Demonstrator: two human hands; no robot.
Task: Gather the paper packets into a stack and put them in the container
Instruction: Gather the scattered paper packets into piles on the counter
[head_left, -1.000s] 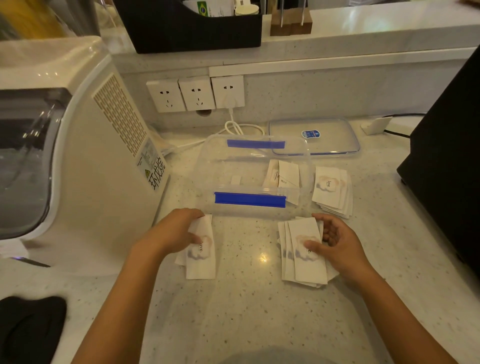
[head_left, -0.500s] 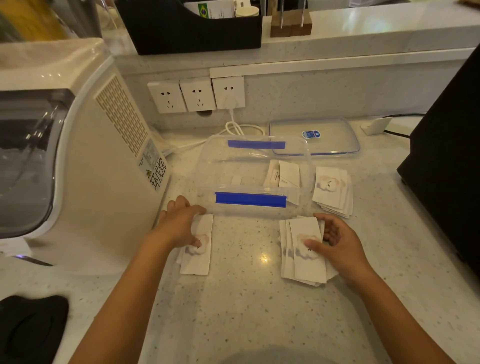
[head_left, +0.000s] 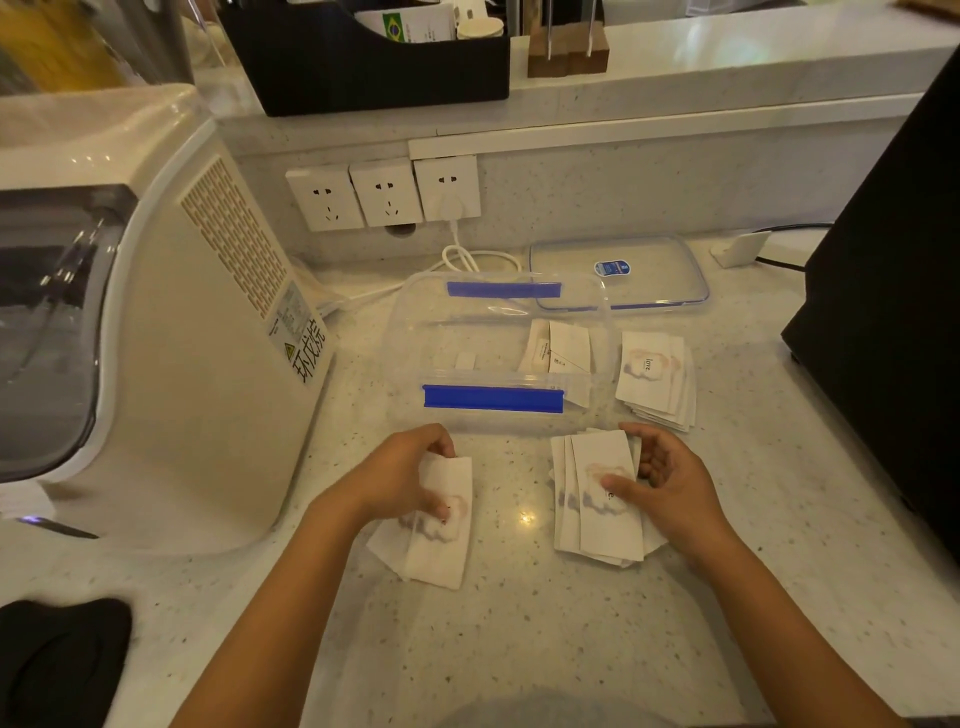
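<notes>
**Two hands on paper packets beside an open clear container**

Three loose piles of white paper packets lie on a speckled counter (head_left: 519, 623). The left hand (head_left: 400, 478) pinches the left pile (head_left: 441, 540). The right hand (head_left: 670, 488) grasps the middle pile (head_left: 602, 499) between thumb and fingers. The third pile (head_left: 654, 374), printed "love", lies untouched beside the clear container (head_left: 415, 332), which has two blue clips and holds a few packets (head_left: 563, 345). Its one lid (head_left: 649, 270), bearing a blue label, lies behind.
</notes>
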